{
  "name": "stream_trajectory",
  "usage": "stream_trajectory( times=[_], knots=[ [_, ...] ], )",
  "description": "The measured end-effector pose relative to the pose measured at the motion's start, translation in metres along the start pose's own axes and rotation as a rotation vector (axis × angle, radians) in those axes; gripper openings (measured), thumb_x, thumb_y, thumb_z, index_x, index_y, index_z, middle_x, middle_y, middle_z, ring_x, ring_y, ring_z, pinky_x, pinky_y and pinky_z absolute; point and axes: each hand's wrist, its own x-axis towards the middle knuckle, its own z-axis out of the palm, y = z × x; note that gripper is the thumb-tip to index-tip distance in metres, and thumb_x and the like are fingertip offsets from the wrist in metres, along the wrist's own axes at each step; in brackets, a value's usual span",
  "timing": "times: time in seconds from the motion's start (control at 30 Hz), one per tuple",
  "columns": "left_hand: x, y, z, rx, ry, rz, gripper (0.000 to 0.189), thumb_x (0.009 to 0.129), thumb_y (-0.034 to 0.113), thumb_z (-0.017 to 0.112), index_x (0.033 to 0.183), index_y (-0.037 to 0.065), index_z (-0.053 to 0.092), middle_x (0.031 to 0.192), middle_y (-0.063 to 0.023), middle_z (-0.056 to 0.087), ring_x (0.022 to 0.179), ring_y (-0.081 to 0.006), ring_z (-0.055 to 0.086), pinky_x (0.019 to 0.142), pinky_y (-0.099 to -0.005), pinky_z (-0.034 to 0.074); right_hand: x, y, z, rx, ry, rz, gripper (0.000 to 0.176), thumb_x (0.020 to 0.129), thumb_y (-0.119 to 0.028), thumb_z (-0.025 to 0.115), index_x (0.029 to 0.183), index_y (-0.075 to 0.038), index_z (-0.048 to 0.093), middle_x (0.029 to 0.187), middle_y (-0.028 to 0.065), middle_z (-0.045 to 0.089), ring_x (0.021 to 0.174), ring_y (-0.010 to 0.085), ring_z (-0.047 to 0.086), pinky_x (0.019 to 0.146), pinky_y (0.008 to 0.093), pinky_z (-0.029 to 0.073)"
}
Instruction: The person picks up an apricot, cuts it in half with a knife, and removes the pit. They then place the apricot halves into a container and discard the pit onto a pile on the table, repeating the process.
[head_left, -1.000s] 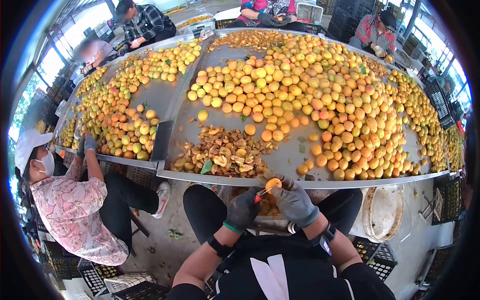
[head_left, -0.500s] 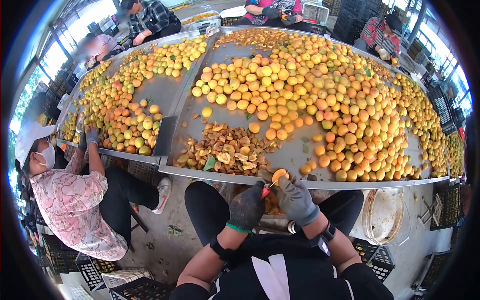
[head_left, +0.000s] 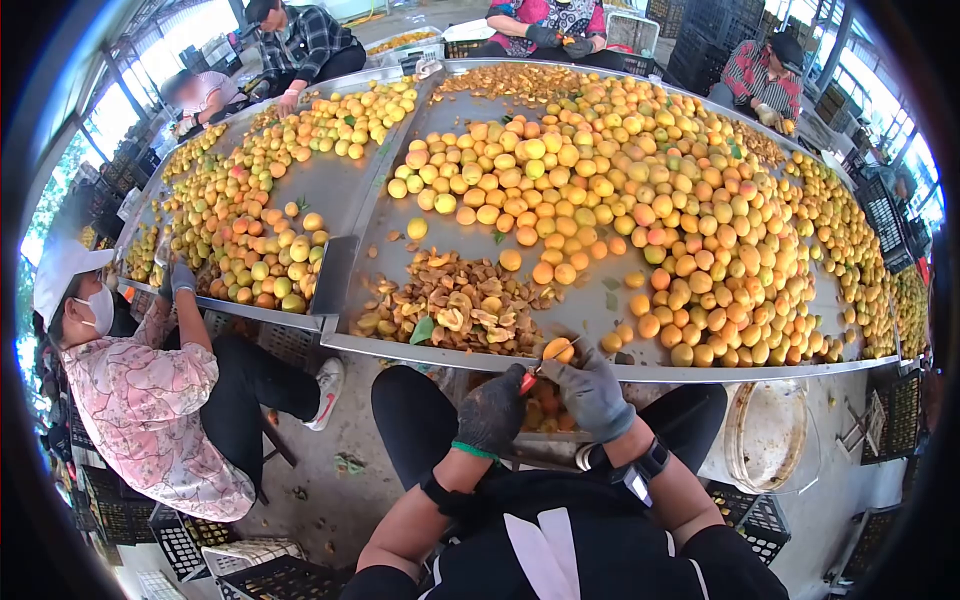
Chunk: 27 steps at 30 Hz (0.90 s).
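The gloved left hand grips a red-handled tool close beside the orange fruit pinched in the gloved right hand. Just beyond the left hand, a heap of fruit pieces lies on the metal table; whole fruit spreads ahead and to the right. A white bucket stands right of both hands, while a person in a white cap sits well to their left.

Left hand and right hand curl close together.

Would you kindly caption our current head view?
Dark-gloved left hand with red-handled tool, grey-gloved right hand holding rounded orange fruit at metal table.
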Motion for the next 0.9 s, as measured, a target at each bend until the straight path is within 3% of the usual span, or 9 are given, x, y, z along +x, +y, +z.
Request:
stream_trajectory(
  times=[0.07,0.37,0.43,0.47,0.53,0.73,0.9],
  knots=[
    [-0.002,0.002,0.005,-0.026,0.011,-0.036,0.034,0.079,0.017,0.064,0.111,0.007,0.06,0.086,-0.0193,0.066,0.084,-0.0384,0.064,0.071,-0.0483,0.051,-0.001,0.002,-0.002,-0.07,0.042,-0.103,0.038,0.093,-0.012,0.062,0.127,-0.003,0.048,0.108,0.0023,0.06,0.098,0.0105,0.057,0.086,0.0247,0.048],
    [-0.001,0.004,0.005,0.019,-0.082,-0.05,0.028,0.082,0.017,0.061,0.108,0.009,0.06,0.084,-0.0193,0.066,0.084,-0.0382,0.064,0.069,-0.0491,0.051,-0.004,-0.002,0.003,0.157,-0.007,0.117,0.039,0.092,-0.015,0.064,0.126,-0.002,0.048,0.113,0.0048,0.062,0.097,0.0096,0.058,0.083,0.023,0.048],
    [-0.003,0.006,0.007,0.017,-0.086,-0.074,0.027,0.081,0.017,0.061,0.107,0.009,0.06,0.083,-0.019,0.066,0.083,-0.0382,0.064,0.069,-0.0492,0.051,-0.001,-0.005,0.006,-0.377,-0.014,-0.08,0.029,0.095,-0.02,0.058,0.119,-0.003,0.054,0.101,0.0023,0.062,0.088,0.0104,0.06,0.079,0.026,0.05],
    [-0.003,0.007,0.008,0.011,-0.093,-0.098,0.026,0.081,0.017,0.06,0.106,0.01,0.06,0.083,-0.0187,0.066,0.083,-0.0382,0.064,0.068,-0.0492,0.051,0.001,0.002,0.002,-0.377,-0.013,-0.081,0.029,0.095,-0.02,0.058,0.119,-0.003,0.054,0.101,0.0023,0.062,0.088,0.0104,0.06,0.079,0.026,0.05],
    [-0.003,0.005,0.01,0.005,-0.08,-0.092,0.026,0.082,0.018,0.06,0.106,0.009,0.059,0.082,-0.0188,0.066,0.082,-0.0383,0.064,0.068,-0.0493,0.051,0.003,0.022,-0.009,-0.152,-0.006,-0.011,0.032,0.095,-0.02,0.058,0.121,-0.002,0.053,0.105,0.0024,0.063,0.096,0.0114,0.06,0.086,0.0273,0.05],
    [0.001,-0.002,0.023,-0.06,0.007,-0.087,0.023,0.086,0.021,0.059,0.106,0.009,0.061,0.083,-0.0202,0.066,0.083,-0.0394,0.064,0.069,-0.0488,0.051,0.002,0.032,-0.007,0.132,0.1,0.051,0.031,0.096,-0.019,0.056,0.122,-0.001,0.053,0.118,0.0087,0.063,0.106,0.0158,0.059,0.094,0.0302,0.048],
    [0.002,0.001,0.03,-0.236,-0.057,-0.098,0.023,0.087,0.024,0.062,0.105,0.009,0.063,0.086,-0.0207,0.066,0.085,-0.0395,0.064,0.07,-0.0473,0.051,-0.001,0.029,-0.014,0.127,0.054,-0.016,0.029,0.097,-0.016,0.053,0.123,-0.002,0.052,0.122,0.0117,0.06,0.109,0.0188,0.058,0.098,0.0328,0.045]
  ],
)
